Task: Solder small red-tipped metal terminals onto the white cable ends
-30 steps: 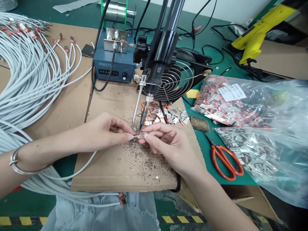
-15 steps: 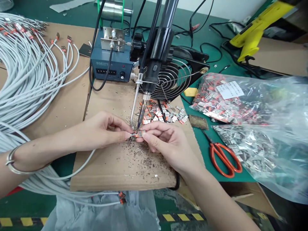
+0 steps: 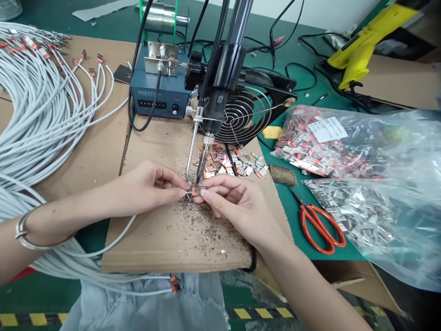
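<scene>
Between thumb and finger, my left hand (image 3: pixel 156 186) pinches the end of a white cable (image 3: pixel 128 226). My right hand (image 3: pixel 231 198) grips a small USB connector (image 3: pixel 199 190) with an orange insert, its metal end towards my right thumb. Cable end and connector meet under the tip of a soldering iron (image 3: pixel 200 169), which hangs down from a black holder. A bent metal solder feed tube (image 3: pixel 190 158) comes down just left of the tip. Whether the tip touches the connector I cannot tell. Behind my right fingers lies a pile of loose USB connectors (image 3: pixel 246 169).
A blue solder feeder (image 3: pixel 160 99) and a fan (image 3: pixel 237 117) stand behind. Bundled white cables (image 3: pixel 41 105) fill the left. On the right lie orange-handled scissors (image 3: pixel 320 230), a brown sponge (image 3: pixel 283 175), and plastic bags of parts (image 3: pixel 310 142). Dark debris (image 3: pixel 210 230) litters the cardboard.
Both hands stay nearly in place, still holding cable and connector under the iron. The connector has shifted very slightly left.
</scene>
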Demonstrator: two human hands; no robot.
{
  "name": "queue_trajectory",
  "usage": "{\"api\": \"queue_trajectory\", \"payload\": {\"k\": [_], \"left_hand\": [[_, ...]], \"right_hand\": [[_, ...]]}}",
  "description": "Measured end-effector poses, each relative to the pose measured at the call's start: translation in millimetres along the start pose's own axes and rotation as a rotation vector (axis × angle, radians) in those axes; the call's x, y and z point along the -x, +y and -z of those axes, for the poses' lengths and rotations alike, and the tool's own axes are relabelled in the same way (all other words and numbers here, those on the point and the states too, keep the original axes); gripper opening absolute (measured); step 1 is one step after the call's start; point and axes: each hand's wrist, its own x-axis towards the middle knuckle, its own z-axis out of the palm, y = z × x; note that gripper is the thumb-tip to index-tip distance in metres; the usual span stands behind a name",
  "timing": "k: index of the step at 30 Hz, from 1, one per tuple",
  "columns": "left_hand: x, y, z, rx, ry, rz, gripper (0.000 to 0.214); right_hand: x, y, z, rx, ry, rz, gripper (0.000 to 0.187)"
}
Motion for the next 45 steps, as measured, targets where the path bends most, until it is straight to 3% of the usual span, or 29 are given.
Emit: {"api": "queue_trajectory", "payload": {"k": [10, 22, 45], "left_hand": [[5.7, -9.9, -0.1, -0.093, 0.016, -0.132, 0.015], [5.9, -9.4, -2.4, -0.108, 0.052, -0.163, 0.017], [5.9, -5.0, -2.0, -0.109, 0.034, -0.104, 0.018]], "right_hand": [[-0.9, 1.4, 1.0, 0.034, -0.01, -0.025, 0.014], [2.3, -0.3, 2.0, -0.016, -0.033, 0.035, 0.011], [2.8, 0.8, 2.2, -0.028, -0.027, 0.04, 0.011]]}}
